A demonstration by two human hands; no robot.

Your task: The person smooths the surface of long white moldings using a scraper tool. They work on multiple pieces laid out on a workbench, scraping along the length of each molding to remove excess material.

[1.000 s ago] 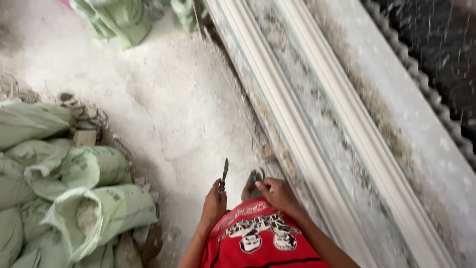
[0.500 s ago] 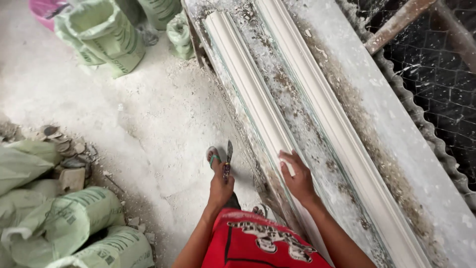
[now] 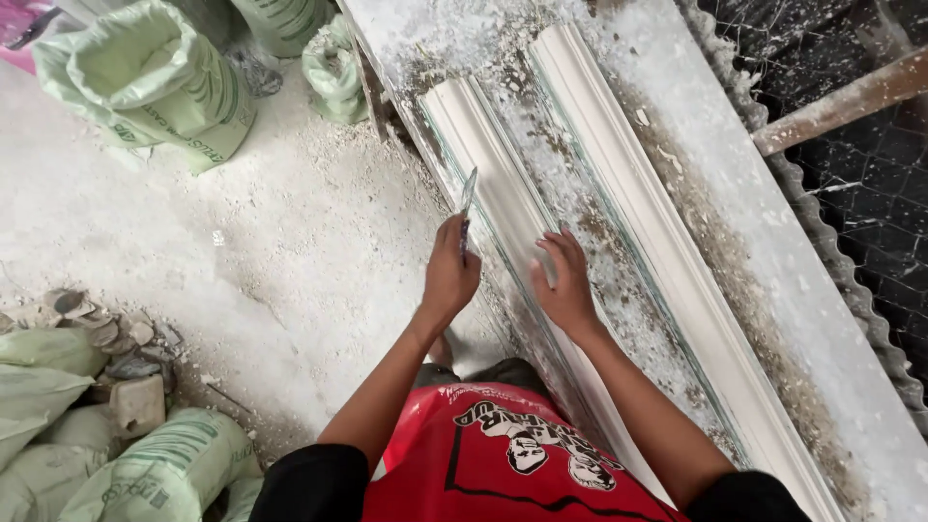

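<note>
Sacks (image 3: 145,82) of pale green woven plastic stand well off to the left of the left hand and beyond it, bulging and dusted white, with more of the same sacks (image 3: 155,474) slumped low at the left, nearer the person than the hand. Between those lower sacks lies a small heap of rubble (image 3: 106,348), broken grey lumps on the powdery floor (image 3: 290,251).

The left hand (image 3: 449,275) is raised just beside the near edge of the table (image 3: 822,319), its fingers closed round the handle of a thin flat blade (image 3: 467,198). The blade points up and away from the hand, tilted slightly, its tip over the left side of the nearer moulding; whether it touches the plaster I cannot tell.

Just right of that hand lies the nearer moulding (image 3: 483,159), a long white plaster strip with a curved profile, running away along the table. The right hand (image 3: 563,280) rests on this strip, palm down, fingers spread and laid flat against its surface, close beside the left hand but not touching it.

Further right of the right hand, past a band of white crumbs and dust, a second moulding (image 3: 619,164) runs parallel to the first. Beyond it the bare table is crusted with dried plaster, and at the far right hang dark wire mesh (image 3: 851,193) and a rusty pipe (image 3: 841,101).
</note>
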